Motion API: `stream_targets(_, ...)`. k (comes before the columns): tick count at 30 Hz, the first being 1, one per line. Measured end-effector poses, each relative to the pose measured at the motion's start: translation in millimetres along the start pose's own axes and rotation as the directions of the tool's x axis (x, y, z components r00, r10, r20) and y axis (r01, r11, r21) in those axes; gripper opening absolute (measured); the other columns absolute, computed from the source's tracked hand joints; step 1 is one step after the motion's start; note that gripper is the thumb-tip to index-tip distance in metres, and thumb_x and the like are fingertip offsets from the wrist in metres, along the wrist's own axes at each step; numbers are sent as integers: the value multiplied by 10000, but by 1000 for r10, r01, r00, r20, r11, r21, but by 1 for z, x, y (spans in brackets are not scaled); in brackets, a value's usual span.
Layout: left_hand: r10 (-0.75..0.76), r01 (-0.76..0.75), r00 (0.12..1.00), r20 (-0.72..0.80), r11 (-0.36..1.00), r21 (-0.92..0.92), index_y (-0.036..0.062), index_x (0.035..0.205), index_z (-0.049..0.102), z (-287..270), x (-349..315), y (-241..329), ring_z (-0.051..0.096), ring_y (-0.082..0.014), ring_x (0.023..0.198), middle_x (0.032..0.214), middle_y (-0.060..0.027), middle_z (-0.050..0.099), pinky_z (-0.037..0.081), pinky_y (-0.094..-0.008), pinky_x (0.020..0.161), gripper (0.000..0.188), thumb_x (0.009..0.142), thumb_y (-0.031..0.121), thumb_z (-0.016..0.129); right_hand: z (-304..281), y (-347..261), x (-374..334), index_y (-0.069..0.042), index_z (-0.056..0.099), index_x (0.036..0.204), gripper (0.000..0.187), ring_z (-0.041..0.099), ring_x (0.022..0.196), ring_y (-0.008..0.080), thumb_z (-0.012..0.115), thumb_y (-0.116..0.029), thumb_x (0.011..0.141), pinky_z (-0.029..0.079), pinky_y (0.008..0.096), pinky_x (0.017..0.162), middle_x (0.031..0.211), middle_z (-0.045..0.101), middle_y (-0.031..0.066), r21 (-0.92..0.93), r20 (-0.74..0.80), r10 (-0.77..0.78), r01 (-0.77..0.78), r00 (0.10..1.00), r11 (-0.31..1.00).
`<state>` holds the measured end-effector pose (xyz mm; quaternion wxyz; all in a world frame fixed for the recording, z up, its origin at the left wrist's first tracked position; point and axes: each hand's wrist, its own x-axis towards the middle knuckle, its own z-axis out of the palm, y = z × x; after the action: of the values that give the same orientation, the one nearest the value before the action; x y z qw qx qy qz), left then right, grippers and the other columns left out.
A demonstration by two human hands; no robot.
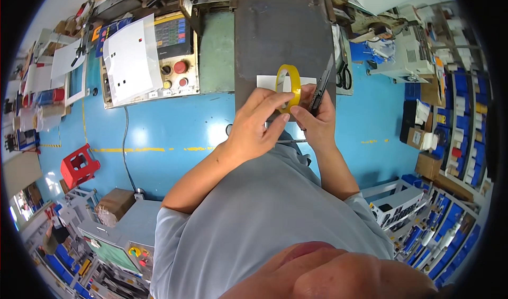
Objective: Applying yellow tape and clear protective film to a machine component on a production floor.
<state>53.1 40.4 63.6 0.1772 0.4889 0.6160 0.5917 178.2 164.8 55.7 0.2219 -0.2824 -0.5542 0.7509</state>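
Note:
A roll of yellow tape (296, 81) stands on edge between my two hands, above the near end of a dark flat plate (283, 29). My left hand (253, 123) is closed on the roll's lower part, with the index finger and thumb at its near edge. In my right hand (319, 120) is a utility knife (320, 90), its slim blade pointing up and away. The right thumb and fingertips also touch the roll's right side. Behind the roll, a white sheet (264, 80) lies on the plate. My fingers partly hide the tape's lower edge.
To the left is a control panel (191, 79) with buttons and a screen, partly covered by a white sheet (129, 61). Black-handled scissors (345, 78) lie right of the plate. A red stool (79, 165) stands on the blue floor; shelves with blue bins (459, 108) line the right.

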Motion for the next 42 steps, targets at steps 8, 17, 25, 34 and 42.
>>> stream_targets(8, -213, 186, 974, -75, 944, -272, 7, 1108, 571, 13, 26, -15, 589, -143, 764, 917, -90, 585, 485, -266, 704, 279, 838, -20, 639, -16, -22, 15, -35, 551, 1141, 378, 548, 748, 50, 665, 52, 791, 432, 180, 608, 947, 600, 22, -2, -72, -34, 34, 997, 999)
stream_targets(17, -666, 438, 746, 5, 486, -756, 23, 1015, 580, -26, 45, -42, 578, -134, 636, 743, -52, 586, 488, -258, 624, 309, 1003, 314, 475, -130, -49, 41, -22, 536, 1214, 402, 441, 547, 49, 593, 56, 823, 297, 176, 433, 914, 604, 45, 220, -185, -124, 164, 975, 962)
stream_targets(25, -574, 427, 818, -37, 650, -629, 54, 998, 581, -59, 97, -43, 569, -83, 631, 782, -16, 597, 473, -220, 600, 215, 974, 265, 547, -50, -65, 111, -13, 542, 1158, 349, 412, 520, 36, 607, 6, 816, 297, 183, 450, 806, 550, -9, 69, 117, -143, 135, 983, 988)
stream_targets(34, 522, -271, 768, -371, 790, 550, 17, 995, 610, -311, 313, 56, 609, -183, 775, 821, -84, 630, 493, -319, 680, 286, 881, 279, 621, 50, -90, 86, 26, 520, 1180, 378, 422, 500, 59, 597, 15, 810, 307, 189, 435, 801, 571, 32, 118, 60, -351, 342, 935, 932)
stream_targets(42, 578, -8, 811, -89, 163, 987, 20, 1005, 661, -399, 446, 150, 595, -379, 1072, 1462, -216, 350, 504, -452, 892, 264, 796, 140, 553, 90, -87, 49, 26, 532, 1161, 372, 444, 501, 52, 639, -12, 807, 335, 187, 434, 785, 566, 13, 23, -223, -466, 482, 856, 876)
